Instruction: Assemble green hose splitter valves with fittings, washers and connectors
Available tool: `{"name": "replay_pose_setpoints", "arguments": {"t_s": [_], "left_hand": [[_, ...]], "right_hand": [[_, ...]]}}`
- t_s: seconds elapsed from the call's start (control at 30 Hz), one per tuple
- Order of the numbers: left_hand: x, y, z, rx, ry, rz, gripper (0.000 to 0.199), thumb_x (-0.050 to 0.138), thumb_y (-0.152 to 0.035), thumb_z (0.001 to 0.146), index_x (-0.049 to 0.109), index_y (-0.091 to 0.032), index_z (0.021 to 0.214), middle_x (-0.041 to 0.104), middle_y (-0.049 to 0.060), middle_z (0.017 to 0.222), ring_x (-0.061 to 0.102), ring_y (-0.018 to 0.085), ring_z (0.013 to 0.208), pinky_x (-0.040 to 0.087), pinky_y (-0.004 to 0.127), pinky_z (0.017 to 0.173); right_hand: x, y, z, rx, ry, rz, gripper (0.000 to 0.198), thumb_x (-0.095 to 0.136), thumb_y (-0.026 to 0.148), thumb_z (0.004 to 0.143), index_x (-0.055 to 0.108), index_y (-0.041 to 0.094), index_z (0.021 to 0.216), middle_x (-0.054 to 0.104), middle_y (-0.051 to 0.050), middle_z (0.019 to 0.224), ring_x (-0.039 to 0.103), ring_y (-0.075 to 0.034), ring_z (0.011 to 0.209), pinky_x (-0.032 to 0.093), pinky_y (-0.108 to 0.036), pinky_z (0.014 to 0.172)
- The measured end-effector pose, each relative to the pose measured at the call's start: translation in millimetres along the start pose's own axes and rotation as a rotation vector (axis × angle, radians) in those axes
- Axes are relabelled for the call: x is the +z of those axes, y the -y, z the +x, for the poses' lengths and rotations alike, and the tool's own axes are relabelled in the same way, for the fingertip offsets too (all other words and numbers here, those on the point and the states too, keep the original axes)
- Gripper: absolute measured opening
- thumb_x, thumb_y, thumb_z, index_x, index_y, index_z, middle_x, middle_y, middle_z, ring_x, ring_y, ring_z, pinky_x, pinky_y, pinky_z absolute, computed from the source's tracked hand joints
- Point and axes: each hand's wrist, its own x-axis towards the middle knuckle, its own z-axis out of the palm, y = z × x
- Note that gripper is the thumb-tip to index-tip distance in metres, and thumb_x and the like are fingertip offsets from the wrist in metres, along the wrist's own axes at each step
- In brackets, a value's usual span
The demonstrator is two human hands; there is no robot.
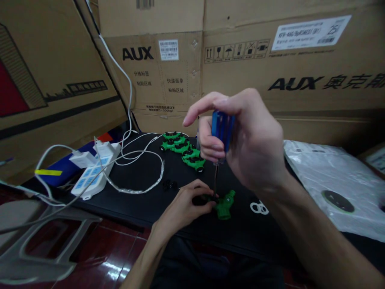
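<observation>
My right hand [249, 132] is wrapped round the blue handle of a screwdriver [221, 130], its index finger stretched out to the left. The shaft points down, and its tip meets a small black part beside a green plastic pipe fitting [225, 205] on the black table. My left hand [192, 200] pinches the black part at the fitting's left end; the fingers partly hide it. Several white rings [259, 207] lie to the right of the fitting. Behind, several green fittings with black parts [183, 149] sit in a row.
A white power strip [96, 170] with plugs and looping white cables [141, 191] occupies the table's left side. Small black pieces [170, 184] lie near the middle. Large cardboard boxes [168, 88] stand behind. At right is a clear plastic-wrapped package [319, 172].
</observation>
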Motion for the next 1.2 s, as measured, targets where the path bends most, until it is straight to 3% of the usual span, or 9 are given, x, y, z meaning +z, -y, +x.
{"name": "replay_pose_setpoints", "arguments": {"t_s": [0.13,0.2,0.33,0.53,0.73,0.9,1.0,1.13,1.2], "left_hand": [[-1,0,2,0.019,-0.001,-0.011,0.018,0.076,-0.021,0.087,0.079,-0.019,0.105,0.069,0.004,0.109,0.066,0.016,0.094,0.054,0.026,0.087],[0,0,1,0.02,0.008,-0.019,0.018,0.075,-0.023,0.088,0.079,-0.019,0.106,0.069,0.004,0.109,0.067,0.016,0.093,0.054,0.027,0.087],[0,0,-2,0.014,0.002,0.0,0.02,0.076,-0.025,0.089,0.079,-0.02,0.108,0.067,0.003,0.101,0.066,0.016,0.091,0.053,0.026,0.083],[-1,1,-3,-0.002,-0.004,0.021,0.021,0.077,-0.024,0.088,0.079,-0.021,0.109,0.064,0.001,0.095,0.064,0.014,0.085,0.052,0.025,0.079],[1,6,-2,0.042,0.004,-0.012,0.019,0.075,-0.022,0.089,0.078,-0.021,0.108,0.068,0.002,0.106,0.066,0.016,0.095,0.053,0.027,0.087],[0,4,-1,0.031,0.012,0.006,0.019,0.075,-0.019,0.089,0.078,-0.022,0.107,0.069,0.002,0.106,0.066,0.017,0.098,0.051,0.027,0.089],[-1,3,-1,0.014,0.013,0.043,0.02,0.074,-0.02,0.09,0.079,-0.022,0.109,0.067,0.003,0.1,0.065,0.017,0.094,0.051,0.027,0.082],[0,5,-2,0.017,0.011,0.025,0.017,0.073,-0.024,0.091,0.079,-0.023,0.107,0.067,0.003,0.103,0.065,0.018,0.097,0.051,0.028,0.085],[1,5,-2,0.023,0.012,-0.001,0.016,0.073,-0.023,0.091,0.079,-0.022,0.105,0.068,0.004,0.108,0.065,0.02,0.102,0.051,0.029,0.09]], "right_hand": [[-29,13,6,0.179,0.549,0.21,0.032,0.041,0.031,0.088,0.069,0.017,0.086,0.04,0.005,0.05,0.035,-0.01,0.04,0.041,-0.024,0.04],[-36,11,9,0.178,0.628,0.294,0.032,0.04,0.033,0.088,0.068,0.017,0.082,0.033,0.008,0.044,0.03,-0.008,0.034,0.038,-0.02,0.035],[-27,-6,12,0.047,0.3,0.207,0.035,0.046,0.039,0.088,0.06,0.018,0.062,0.015,0.011,0.039,0.009,-0.004,0.03,0.016,-0.016,0.028],[7,-17,-7,-0.311,-0.627,-0.147,0.029,0.064,0.027,0.089,0.05,0.021,0.065,0.033,0.007,0.052,0.027,-0.006,0.041,0.024,-0.018,0.034],[-4,13,-12,0.035,0.152,0.035,0.013,0.046,0.021,0.087,0.057,0.021,0.081,0.054,0.006,0.058,0.05,-0.012,0.044,0.05,-0.028,0.046],[-22,7,6,0.116,0.428,0.132,0.023,0.04,0.025,0.092,0.059,0.019,0.08,0.038,0.011,0.042,0.028,-0.005,0.032,0.029,-0.016,0.036],[-12,-7,10,-0.003,0.158,0.05,0.021,0.05,0.026,0.093,0.056,0.019,0.074,0.026,0.012,0.042,0.016,-0.004,0.035,0.018,-0.017,0.033],[13,-17,6,-0.213,-0.523,-0.197,0.02,0.053,0.023,0.095,0.053,0.02,0.075,0.032,0.01,0.05,0.02,-0.004,0.039,0.018,-0.018,0.037],[20,-17,3,-0.225,-0.603,-0.195,0.023,0.056,0.029,0.095,0.052,0.02,0.074,0.031,0.01,0.051,0.019,-0.004,0.04,0.018,-0.019,0.038]]}}
